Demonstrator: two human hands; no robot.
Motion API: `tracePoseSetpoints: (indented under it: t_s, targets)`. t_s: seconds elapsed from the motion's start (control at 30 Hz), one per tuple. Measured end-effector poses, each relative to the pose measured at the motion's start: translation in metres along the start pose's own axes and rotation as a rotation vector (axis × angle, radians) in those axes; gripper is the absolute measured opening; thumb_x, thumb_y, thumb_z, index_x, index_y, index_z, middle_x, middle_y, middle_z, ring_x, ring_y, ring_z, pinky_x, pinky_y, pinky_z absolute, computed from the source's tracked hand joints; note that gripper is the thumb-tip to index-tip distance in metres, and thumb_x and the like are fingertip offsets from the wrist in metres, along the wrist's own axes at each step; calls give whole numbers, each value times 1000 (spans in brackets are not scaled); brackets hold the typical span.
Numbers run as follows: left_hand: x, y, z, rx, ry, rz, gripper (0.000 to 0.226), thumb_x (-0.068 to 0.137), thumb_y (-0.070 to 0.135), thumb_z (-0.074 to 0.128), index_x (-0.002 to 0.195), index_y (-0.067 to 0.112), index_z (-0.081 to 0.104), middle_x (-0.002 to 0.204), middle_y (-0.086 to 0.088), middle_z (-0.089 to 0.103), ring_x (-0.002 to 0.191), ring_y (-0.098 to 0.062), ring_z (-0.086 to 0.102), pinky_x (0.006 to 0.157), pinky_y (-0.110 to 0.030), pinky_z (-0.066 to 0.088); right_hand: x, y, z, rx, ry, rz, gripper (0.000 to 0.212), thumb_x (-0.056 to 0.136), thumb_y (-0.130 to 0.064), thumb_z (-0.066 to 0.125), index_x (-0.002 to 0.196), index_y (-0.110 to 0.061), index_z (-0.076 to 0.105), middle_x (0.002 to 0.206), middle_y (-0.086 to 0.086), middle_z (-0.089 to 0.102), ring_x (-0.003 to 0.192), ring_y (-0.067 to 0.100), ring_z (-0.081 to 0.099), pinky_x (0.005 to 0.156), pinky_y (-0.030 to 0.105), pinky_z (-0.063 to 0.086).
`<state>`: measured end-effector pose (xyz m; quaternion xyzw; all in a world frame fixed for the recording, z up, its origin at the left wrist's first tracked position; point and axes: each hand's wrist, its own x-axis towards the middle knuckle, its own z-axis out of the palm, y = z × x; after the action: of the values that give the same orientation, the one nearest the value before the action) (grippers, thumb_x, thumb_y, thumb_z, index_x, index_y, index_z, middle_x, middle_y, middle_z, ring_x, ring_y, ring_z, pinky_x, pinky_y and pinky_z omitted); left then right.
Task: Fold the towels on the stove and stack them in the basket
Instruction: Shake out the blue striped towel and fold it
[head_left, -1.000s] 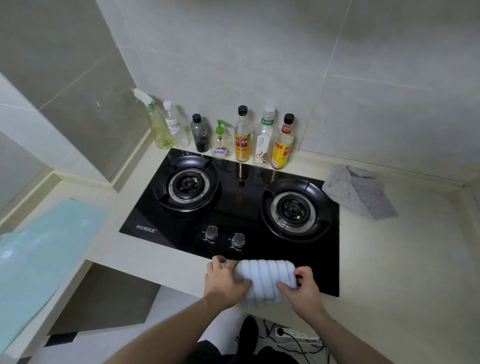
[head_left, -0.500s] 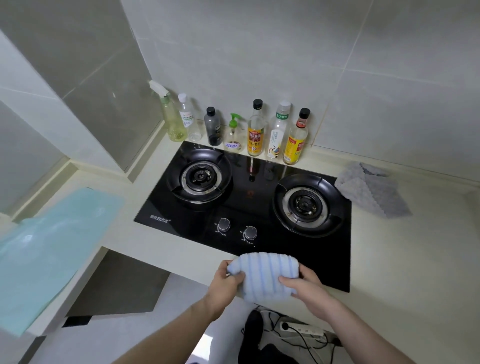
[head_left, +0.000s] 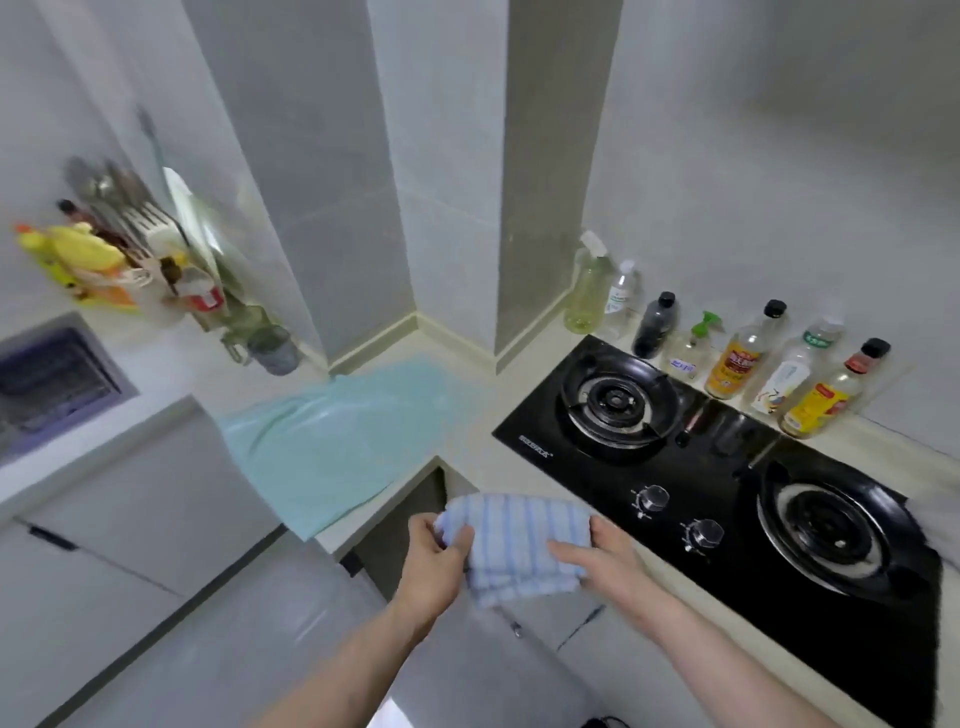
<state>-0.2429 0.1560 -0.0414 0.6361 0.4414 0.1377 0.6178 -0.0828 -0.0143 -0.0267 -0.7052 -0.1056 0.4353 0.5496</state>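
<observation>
Towel: we hold the folded blue-and-white striped towel (head_left: 511, 540) in the air in front of the counter edge, just left of the stove (head_left: 727, 499) and off its glass.
Left hand: our left hand (head_left: 434, 551) grips the towel's left end, thumb curled over the top.
Right hand: our right hand (head_left: 597, 551) grips the right end, thumb on the upper face, fingers hidden beneath.
Edges and room: the cream counter (head_left: 467, 415) turns a corner here; open floor lies below the towel.
Materials: the towel looks soft and ribbed; the stove is glossy black glass with two round burners and two knobs.
Counter left: a thin pale green mat (head_left: 343, 441) overhangs the counter edge.
Back row: bottles (head_left: 737, 358) stand along the wall behind the stove.
Hard to make out: the dish rack (head_left: 140, 260) at far left is blurred; the stove's right side is cut off.
</observation>
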Motion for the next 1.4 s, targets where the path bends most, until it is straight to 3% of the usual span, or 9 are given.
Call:
tracePoseSetpoints:
  t_s: [0.13, 0.43, 0.57, 0.73, 0.87, 1.07, 1.13, 1.23, 1.4]
  targets:
    - [-2, -5, -115, -60, 185, -17, 22, 95, 13, 63, 100, 11, 42, 90, -8, 55, 75, -15, 52, 66, -27, 48, 10, -30, 114, -111, -114, -86, 31, 86, -7, 77, 114, -17, 68, 104, -2, 79, 97, 17, 75, 78, 33, 61]
    - [-26, -19, -330, -289, 524, -43, 18, 82, 5, 60, 82, 16, 45, 73, 1, 44, 68, -16, 41, 67, -32, 35, 27, -85, 352, -290, -346, -224, 38, 75, -14, 84, 109, -15, 67, 104, 1, 78, 100, 21, 73, 87, 40, 59]
    - [-32, -28, -405, -435, 635, -51, 12, 86, 9, 61, 93, 11, 51, 83, -6, 51, 74, -17, 48, 69, -32, 40, 36, -107, 440, -344, -502, -241, 35, 84, -9, 79, 114, -19, 65, 106, -2, 78, 98, 17, 75, 87, 40, 61]
    - [-42, -33, -486, -503, 730, -75, 51, 66, 31, 68, 109, 14, 49, 95, -8, 66, 83, -23, 66, 76, -44, 56, 55, -122, 549, -413, -672, -257, 40, 82, -16, 81, 117, -23, 64, 106, -5, 78, 98, 16, 75, 91, 46, 60]
    - [-43, -36, -552, -481, 844, -94, 51, 64, 29, 69, 108, 18, 46, 107, -14, 67, 90, -24, 69, 69, -37, 57, 69, -132, 639, -419, -775, -253, 38, 82, -7, 81, 116, -14, 64, 103, 2, 79, 98, 22, 75, 89, 45, 61]
    - [-57, -49, -655, -446, 1075, -120, 52, 63, 26, 72, 109, 19, 49, 110, -16, 67, 97, -26, 69, 84, -39, 57, 70, -149, 769, -506, -1021, -265, 34, 84, -9, 80, 115, -11, 65, 105, 2, 79, 97, 19, 76, 80, 32, 62]
    - [-66, -55, -685, -447, 1128, -136, 51, 72, 20, 75, 115, 16, 48, 110, -14, 66, 94, -24, 68, 76, -34, 55, 63, -151, 808, -540, -1079, -265, 32, 83, -10, 78, 113, -13, 66, 101, 0, 79, 94, 18, 76, 79, 30, 61]
    - [-74, -72, -733, -438, 1183, -148, 39, 88, 7, 71, 118, 15, 47, 111, -13, 63, 89, -21, 65, 68, -29, 49, 51, -155, 863, -585, -1154, -287, 28, 82, -10, 74, 109, -14, 68, 96, 1, 79, 93, 19, 76, 81, 33, 60]
    - [-80, -97, -819, -429, 1238, -174, 37, 89, 7, 71, 117, 14, 49, 114, -11, 61, 96, -23, 64, 75, -33, 51, 41, -148, 953, -584, -1172, -289, 34, 79, -14, 76, 111, -15, 67, 97, 1, 79, 96, 20, 75, 86, 37, 60]
